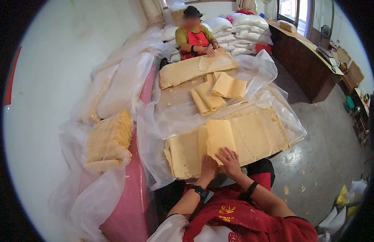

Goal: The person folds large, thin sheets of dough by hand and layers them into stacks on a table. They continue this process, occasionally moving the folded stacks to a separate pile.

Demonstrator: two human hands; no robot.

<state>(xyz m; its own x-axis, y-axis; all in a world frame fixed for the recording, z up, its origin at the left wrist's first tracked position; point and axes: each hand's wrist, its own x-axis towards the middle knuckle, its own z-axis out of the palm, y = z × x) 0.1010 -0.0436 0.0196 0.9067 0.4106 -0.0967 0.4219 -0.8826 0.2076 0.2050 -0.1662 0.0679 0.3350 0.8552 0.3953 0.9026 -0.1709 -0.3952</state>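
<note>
A thin tan folded sheet (220,135) lies on a wide stack of similar sheets (257,137) right in front of me. With its fingers laid out flat and somewhat apart, my right hand (230,162) rests on the near end of the folded sheet. Beside it, my left hand (209,166) is at the near left corner, its fingers close together on the edge; their tips are partly hidden. Cracks and ragged edges show on the stack. Beyond it are folded bundles (208,97) of the same material, one lying over another.
Across the table, a person (193,38) in a red apron handles another sheet stack (195,69). Clear plastic (257,97) drapes the table's far right. At left, a plastic-wrapped bundle (108,139) sits on a pink surface (128,201). White sacks (245,30) and a dark counter (301,60) stand behind.
</note>
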